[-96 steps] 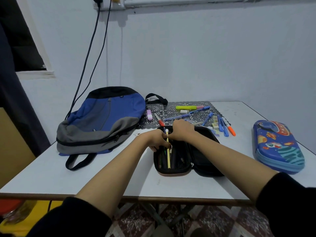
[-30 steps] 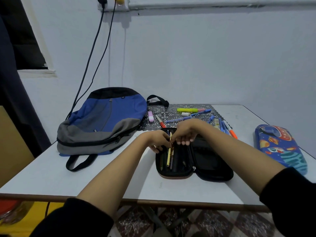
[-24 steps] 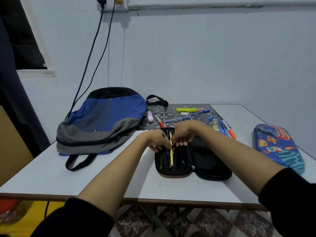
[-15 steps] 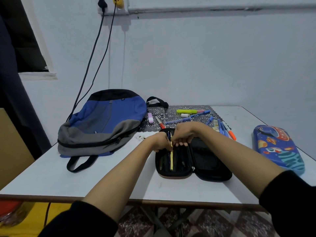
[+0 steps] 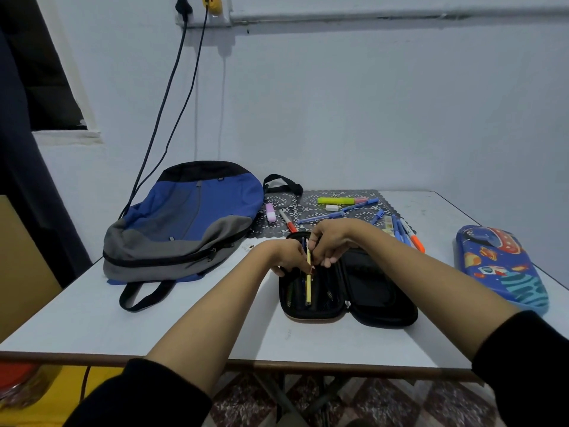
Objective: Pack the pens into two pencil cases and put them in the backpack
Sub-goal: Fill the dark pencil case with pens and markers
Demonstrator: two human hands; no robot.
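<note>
1. On the far left of the white table (image 5: 92, 315) lies the backpack (image 5: 184, 223). It is soft cloth, blue and grey with a black top. It lies flat and its zip looks shut.
2. Next we see the left hand (image 5: 286, 254). Its fingers are curled, and the tips are in the left half of the black pencil case (image 5: 381, 297), right by the yellow pencil (image 5: 308, 282). We cannot tell if it is gripping anything.
3. The black pencil case lies wide open like a book, near the front of the table. Its shell looks stiff and its corners are round. The long, thin yellow pencil sits in the left half with some dark pens.
4. The right hand (image 5: 332, 241) comes over the case from the right. Its fingers are bent and pinch the top of the yellow pencil.
5. Behind the hands we see a dark, lacy mat (image 5: 311, 195). Loose pens (image 5: 320, 216) lie on it, along with a fat yellow highlighter (image 5: 334, 200) and a red-tipped marker (image 5: 288, 221).
6. On the far right is the second pencil case (image 5: 502, 269). It is shut, hard and shiny, blue with space pictures.
</note>
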